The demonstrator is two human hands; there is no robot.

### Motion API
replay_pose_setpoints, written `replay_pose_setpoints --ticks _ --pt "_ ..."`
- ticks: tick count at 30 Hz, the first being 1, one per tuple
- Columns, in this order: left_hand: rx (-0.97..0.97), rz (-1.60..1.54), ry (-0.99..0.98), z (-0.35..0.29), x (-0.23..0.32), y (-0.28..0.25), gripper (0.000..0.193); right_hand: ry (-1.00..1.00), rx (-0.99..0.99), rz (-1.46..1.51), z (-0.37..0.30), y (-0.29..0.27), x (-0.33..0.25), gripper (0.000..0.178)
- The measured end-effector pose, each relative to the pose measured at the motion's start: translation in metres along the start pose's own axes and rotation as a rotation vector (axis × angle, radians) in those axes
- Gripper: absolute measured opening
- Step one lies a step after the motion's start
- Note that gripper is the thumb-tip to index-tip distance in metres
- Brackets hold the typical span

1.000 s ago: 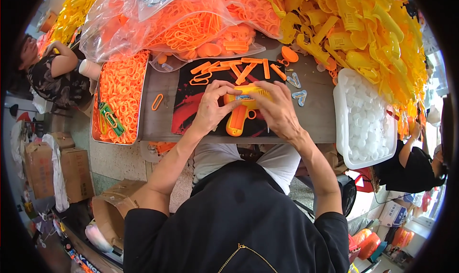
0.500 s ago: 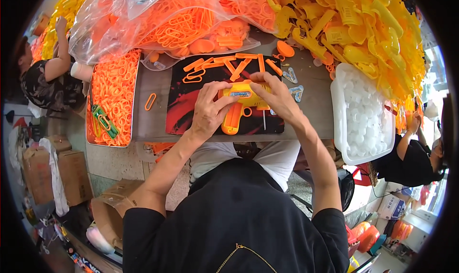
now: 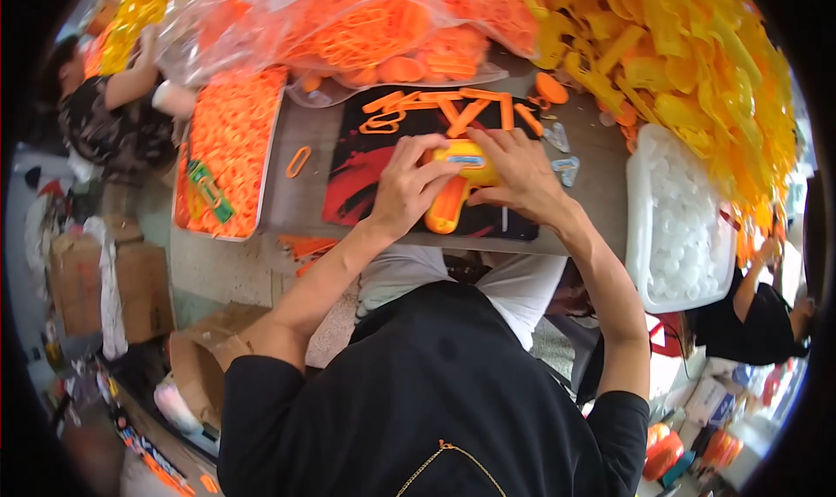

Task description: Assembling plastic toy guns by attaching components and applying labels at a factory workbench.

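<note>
A yellow toy gun with an orange grip (image 3: 447,205) and a small blue label lies on a black-and-red mat (image 3: 353,197) in front of me. My left hand (image 3: 406,185) grasps its left end, fingers at the top edge and thumb near the label. Over its right part curls my right hand (image 3: 525,179), hiding most of that end; its thumb reaches toward the trigger area. Just beyond the gun, several orange strips (image 3: 470,114) and an orange oval ring (image 3: 380,124) are scattered on the mat. Small clear-blue pieces (image 3: 566,170) lie to the right.
To the left stands a tray of orange parts (image 3: 228,140) with a green tool (image 3: 209,192) on top. A white tub (image 3: 638,236) of translucent caps is at right. Bagged orange parts (image 3: 374,36) and heaped yellow shells (image 3: 697,70) fill the back. People sit at both sides.
The whole view has shifted, so the table appears further right. My right hand has closed further round the gun's right end, its thumb now lower by the trigger. My left hand keeps its grasp.
</note>
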State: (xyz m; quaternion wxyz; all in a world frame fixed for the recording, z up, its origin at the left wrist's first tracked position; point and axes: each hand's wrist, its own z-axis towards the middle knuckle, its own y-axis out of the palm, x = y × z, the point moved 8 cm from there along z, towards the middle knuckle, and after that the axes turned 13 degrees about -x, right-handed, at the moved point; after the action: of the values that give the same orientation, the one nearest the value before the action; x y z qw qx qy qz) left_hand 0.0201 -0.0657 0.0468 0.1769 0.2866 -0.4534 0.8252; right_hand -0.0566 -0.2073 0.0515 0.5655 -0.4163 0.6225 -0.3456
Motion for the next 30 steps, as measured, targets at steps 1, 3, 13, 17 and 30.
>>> replay_pose_setpoints --ticks 1,3,13,17,30 --pt "0.001 -0.146 -0.014 0.004 -0.006 0.000 0.022 -0.025 0.006 -0.003 -0.002 -0.001 -0.002 0.085" --pt "0.158 -0.363 -0.095 -0.016 -0.027 -0.020 0.036 0.014 -0.009 0.162 -0.001 0.002 0.004 0.087" --pt "-0.245 0.246 -0.232 0.007 0.011 -0.014 0.073 -0.072 0.245 1.843 -0.012 0.023 0.018 0.055" --pt "0.020 0.177 -0.128 -0.006 -0.005 -0.039 0.047 0.030 0.353 0.147 -0.007 0.018 -0.006 0.058" --pt "0.143 0.351 -0.509 -0.069 -0.049 -0.115 0.012 0.050 0.466 0.201 -0.018 -0.006 -0.015 0.050"
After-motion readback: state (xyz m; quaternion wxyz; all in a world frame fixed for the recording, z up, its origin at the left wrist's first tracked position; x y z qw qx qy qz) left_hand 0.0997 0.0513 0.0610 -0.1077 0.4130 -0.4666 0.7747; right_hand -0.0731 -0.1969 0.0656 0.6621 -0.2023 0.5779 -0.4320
